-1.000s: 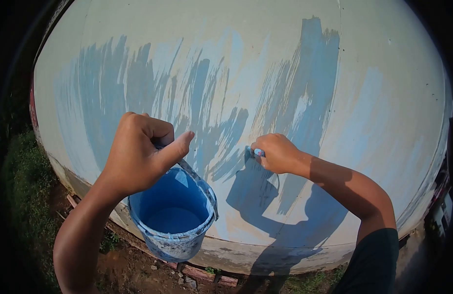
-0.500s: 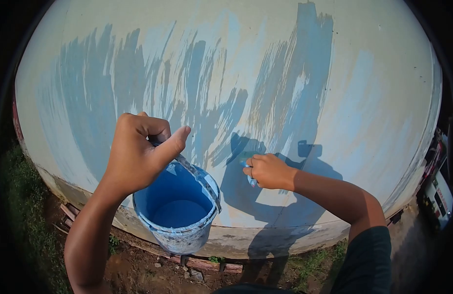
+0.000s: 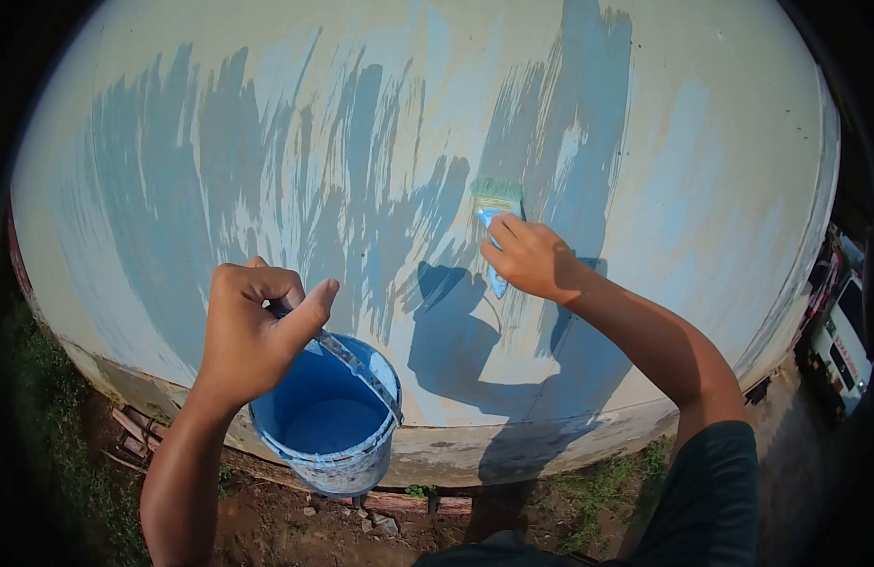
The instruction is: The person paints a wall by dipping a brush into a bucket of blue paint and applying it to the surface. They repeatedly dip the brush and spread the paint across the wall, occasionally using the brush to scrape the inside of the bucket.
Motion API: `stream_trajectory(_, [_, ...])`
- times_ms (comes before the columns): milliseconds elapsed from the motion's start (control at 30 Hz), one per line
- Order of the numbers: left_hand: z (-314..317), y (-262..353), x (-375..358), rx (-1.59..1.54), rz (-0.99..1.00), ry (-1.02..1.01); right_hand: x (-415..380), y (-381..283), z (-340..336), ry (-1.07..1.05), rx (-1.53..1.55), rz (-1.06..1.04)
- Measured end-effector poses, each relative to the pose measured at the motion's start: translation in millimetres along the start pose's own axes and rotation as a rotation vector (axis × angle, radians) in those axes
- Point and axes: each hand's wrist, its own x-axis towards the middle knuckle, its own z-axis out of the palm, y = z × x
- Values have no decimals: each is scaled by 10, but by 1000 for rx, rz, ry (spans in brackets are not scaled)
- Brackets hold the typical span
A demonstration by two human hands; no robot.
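Fingers of my left hand (image 3: 257,326) are closed round the handle of a paint-spattered bucket (image 3: 341,472), which hangs below it with blue paint (image 3: 333,425) inside. My right hand (image 3: 530,253) grips a paintbrush (image 3: 496,203) with a blue handle, its bristles pointing up against the wall. The pale wall (image 3: 730,180) bears uneven blue and grey-blue strokes (image 3: 366,132) at the left and centre.
Shadows of the arms and bucket fall on the lower wall. Below its base lie bare soil (image 3: 267,529), small stones, red bricks (image 3: 399,502) and grass (image 3: 598,501). A white vehicle (image 3: 845,350) stands at the far right.
My right hand has moved up the wall with the brush, whose bristles now show clearly. My left hand and the bucket sit slightly lower and further left in view.
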Motion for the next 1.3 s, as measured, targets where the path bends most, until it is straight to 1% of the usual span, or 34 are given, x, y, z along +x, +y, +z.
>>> stream_trajectory(33, [-3,-14,-33,3,-2,0,-186,-309,95,-35,61,-49])
stream_trajectory(100, [-61,-57,-117,-17,-35,30,-507,-758,160,-201,350,-62])
stream_trajectory(133, [-87,-73,-140,-5,-40,47,-540,-798,143,-187,350,-78])
stream_trajectory(200, [-130,-81,-160,36,-49,-22,-572,-791,43,-354,585,70])
stream_trajectory(233, [-139,-81,-168,40,-52,-18,-504,-625,-16,-302,580,133])
stream_trajectory(333, [-96,-53,-178,49,-30,-56,-287,185,-111,-155,567,374])
stream_trajectory(400, [-27,-41,-191,-22,-26,21,-49,449,-279,13,418,310])
stream_trajectory(433, [-1,-36,-210,-29,-22,14,31,545,-320,5,414,318])
stream_trajectory(500, [22,-36,-268,-63,-65,20,113,620,-367,276,93,309])
stream_trajectory(533, [43,-37,-301,-68,-60,14,93,568,-357,271,88,315])
stream_trajectory(600, [81,-53,-352,-67,-85,8,-21,359,-244,219,22,252])
stream_trajectory(667, [84,-69,-426,-73,-95,2,-313,-61,115,129,-19,140])
stream_trajectory(733, [93,-91,-479,-90,-121,-2,-625,-534,210,74,70,122])
stream_trajectory(800, [94,-109,-507,-82,-117,1,-849,-945,197,-78,357,206])
stream_trajectory(833, [119,-118,-518,-91,-130,19,-933,-1040,234,-86,358,183])
stream_trajectory(900, [174,-99,-519,-160,-88,42,-996,-1129,266,-220,746,298])
stream_trajectory(933, [163,-79,-505,-153,-79,14,-978,-1002,266,-176,774,316])
stream_trajectory(1000, [168,-63,-495,-125,-59,0,-776,-580,143,-70,689,369])
stream_trajectory(1067, [194,-66,-490,-108,-53,-30,-553,-194,-86,-119,682,485])
stream_trajectory(1133, [226,-75,-482,-106,-42,-28,-347,27,-182,198,599,583])
stream_trajectory(1167, [247,-77,-490,-108,-33,-17,-266,147,-244,192,598,593])
stream_trajectory(1233, [296,-111,-512,-127,-37,-11,-154,320,-329,534,448,551])
stream_trajectory(1267, [312,-128,-520,-139,-40,5,-160,288,-325,532,444,553])
stream_trajectory(1300, [319,-143,-532,-139,-36,8,-162,228,-293,458,309,530])
